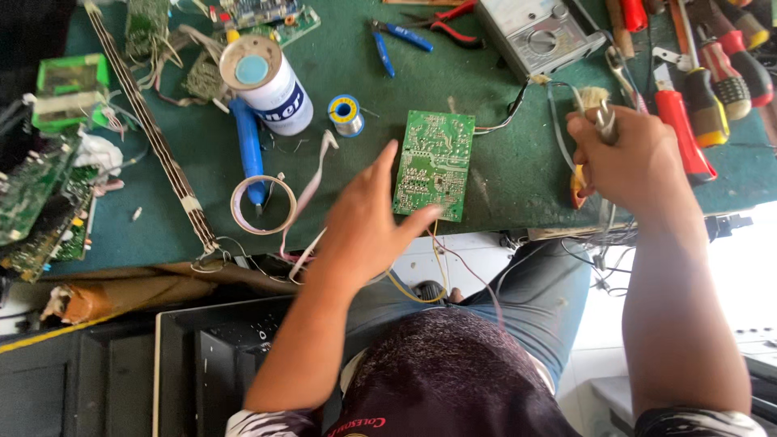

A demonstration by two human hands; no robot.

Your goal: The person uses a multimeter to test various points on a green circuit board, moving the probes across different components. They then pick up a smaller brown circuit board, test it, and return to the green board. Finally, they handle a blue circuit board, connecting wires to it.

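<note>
The green circuit board (434, 165) lies solder side up near the front edge of the green worktop (340, 235), thin wires trailing off its near edge. The left hand (368, 222) hovers with fingers spread, its thumb touching the board's near left corner. The right hand (630, 158) is closed around a small metal tool (605, 121), well right of the board. A solder spool (346, 114) sits to the board's left.

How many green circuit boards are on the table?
4 clearly: one circuit board by the left hand, one board at the top, two boards stacked at the left edge. Clutter may hide more.
</note>
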